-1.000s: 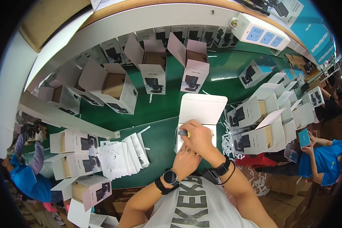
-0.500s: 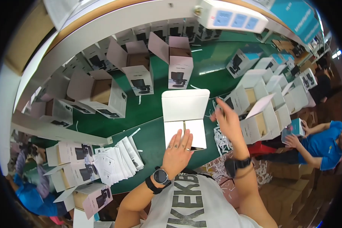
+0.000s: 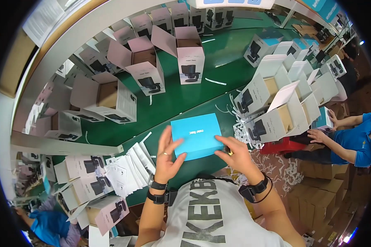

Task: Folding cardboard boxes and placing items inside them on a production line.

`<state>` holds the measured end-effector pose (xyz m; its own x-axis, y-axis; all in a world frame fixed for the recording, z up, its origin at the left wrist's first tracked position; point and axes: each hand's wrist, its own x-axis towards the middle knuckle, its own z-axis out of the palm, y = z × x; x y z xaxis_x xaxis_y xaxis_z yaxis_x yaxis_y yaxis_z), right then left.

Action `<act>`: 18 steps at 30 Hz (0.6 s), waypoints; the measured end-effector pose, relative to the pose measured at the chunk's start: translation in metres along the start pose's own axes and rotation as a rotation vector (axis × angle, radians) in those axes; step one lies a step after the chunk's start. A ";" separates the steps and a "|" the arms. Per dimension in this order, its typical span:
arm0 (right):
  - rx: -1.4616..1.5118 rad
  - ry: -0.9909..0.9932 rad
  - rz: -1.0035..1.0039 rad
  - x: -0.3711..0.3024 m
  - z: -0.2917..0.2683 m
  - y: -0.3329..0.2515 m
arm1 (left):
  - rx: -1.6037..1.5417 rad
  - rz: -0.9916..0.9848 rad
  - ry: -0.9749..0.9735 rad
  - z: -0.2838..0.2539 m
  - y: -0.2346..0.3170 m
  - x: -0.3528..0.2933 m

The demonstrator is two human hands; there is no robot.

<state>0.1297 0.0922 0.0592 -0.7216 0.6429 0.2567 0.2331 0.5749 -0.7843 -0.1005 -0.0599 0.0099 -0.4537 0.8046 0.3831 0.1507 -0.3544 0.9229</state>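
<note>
A small carton box [image 3: 198, 132] stands on the green bench in front of me, its bright blue lid folded over the top. My left hand [image 3: 167, 158] is at its left side, fingers spread and slightly blurred, the thumb close to the front left corner. At the front right corner, my right hand [image 3: 234, 153] grips the box edge between forefinger and thumb. The inside of the box is hidden under the lid.
A fanned stack of white leaflets [image 3: 130, 169] lies left of the box. Open cartons [image 3: 190, 61] stand at the back, more [image 3: 272, 121] at right. Paper shreds [image 3: 245, 131] litter the right bench edge. A co-worker in blue [image 3: 352, 140] handles a box at far right.
The white lid that stood upright is now folded over the box, showing its blue outer face. My left hand moved off the top to the left side; my right hand came down onto the right corner.
</note>
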 end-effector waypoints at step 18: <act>-0.156 0.252 -0.136 -0.023 0.040 0.029 | 0.996 0.387 -0.107 -0.024 0.006 0.000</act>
<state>0.1272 0.0743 0.0080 -0.5734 0.6488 0.5003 0.2569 0.7222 -0.6422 -0.1206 -0.0732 0.0149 -0.1494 0.7759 0.6129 0.9378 -0.0854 0.3366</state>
